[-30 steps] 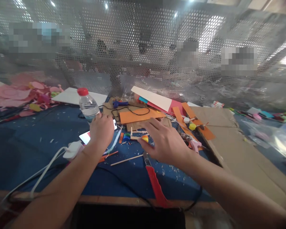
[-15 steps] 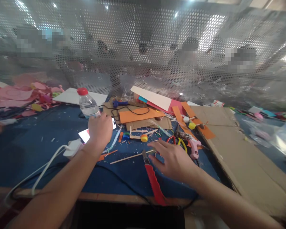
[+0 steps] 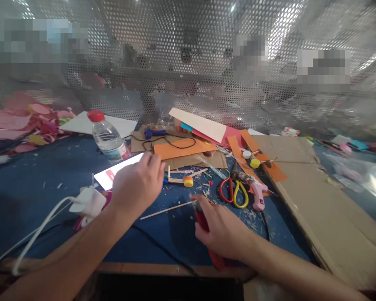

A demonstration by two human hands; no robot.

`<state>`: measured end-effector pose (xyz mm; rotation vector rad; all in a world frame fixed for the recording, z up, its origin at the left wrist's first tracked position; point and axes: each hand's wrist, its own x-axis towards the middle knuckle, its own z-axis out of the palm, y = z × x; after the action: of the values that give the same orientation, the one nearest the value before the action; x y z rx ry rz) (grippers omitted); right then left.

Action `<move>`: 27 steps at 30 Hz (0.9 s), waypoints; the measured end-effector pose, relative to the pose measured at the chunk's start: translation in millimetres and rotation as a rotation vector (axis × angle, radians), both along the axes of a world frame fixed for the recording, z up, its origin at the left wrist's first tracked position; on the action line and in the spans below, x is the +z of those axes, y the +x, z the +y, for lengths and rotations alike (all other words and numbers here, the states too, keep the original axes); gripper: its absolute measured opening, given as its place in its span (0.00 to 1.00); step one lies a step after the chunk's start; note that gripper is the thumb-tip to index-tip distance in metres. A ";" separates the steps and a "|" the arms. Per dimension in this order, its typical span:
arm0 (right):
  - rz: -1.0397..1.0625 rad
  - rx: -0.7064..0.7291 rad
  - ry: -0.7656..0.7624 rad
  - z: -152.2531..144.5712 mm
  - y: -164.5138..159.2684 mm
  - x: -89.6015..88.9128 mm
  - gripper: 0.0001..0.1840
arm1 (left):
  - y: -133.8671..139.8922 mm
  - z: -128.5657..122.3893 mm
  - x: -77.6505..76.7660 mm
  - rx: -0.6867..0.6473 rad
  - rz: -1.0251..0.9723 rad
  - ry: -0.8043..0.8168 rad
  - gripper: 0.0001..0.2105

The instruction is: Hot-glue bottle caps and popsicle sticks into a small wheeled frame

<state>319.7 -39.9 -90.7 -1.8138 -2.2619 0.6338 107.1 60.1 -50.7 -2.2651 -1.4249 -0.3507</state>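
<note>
My left hand (image 3: 142, 179) is over the lower right part of a lit phone (image 3: 105, 175), its fingers loosely bent and a little apart. I see nothing in it, though its fingertips are partly hidden. Just right of its fingers lies a small wooden stick frame with a yellow bottle cap (image 3: 188, 182) and a blue cap. My right hand (image 3: 224, 228) is closed around a red-handled knife (image 3: 201, 219) at the table's near side; its blade is mostly covered. A thin wooden stick (image 3: 164, 210) lies between my hands, one end near my right fingertips.
A water bottle (image 3: 108, 138) leans behind the phone. A white charger (image 3: 89, 202) with cables sits at left. Scissors (image 3: 233, 192) and a pink glue gun (image 3: 259, 196) lie right of centre. Orange sheets (image 3: 181, 148) and cardboard (image 3: 326, 209) lie before a perforated metal screen (image 3: 188, 54).
My left hand has moved right, uncovering more of the phone. My right hand has come down onto the knife and closed on it. The view has shifted slightly.
</note>
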 end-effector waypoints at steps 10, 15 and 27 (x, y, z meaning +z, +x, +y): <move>0.206 -0.066 0.037 8.2 34.0 -8.2 0.26 | 23.4 -45.1 -56.0 -0.507 0.194 -0.251 0.17; 0.220 -0.065 0.071 -2.6 29.8 -12.6 0.29 | 12.9 -39.8 -62.2 -0.554 0.176 -0.286 0.22; 0.149 0.135 0.155 -18.3 17.4 -30.1 0.29 | 1.7 -37.9 -70.9 -0.668 0.043 -0.395 0.19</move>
<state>337.1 -58.2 -120.8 -1.5030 -2.2780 0.5762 108.8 22.2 -121.6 -3.0198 -0.7151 -0.2255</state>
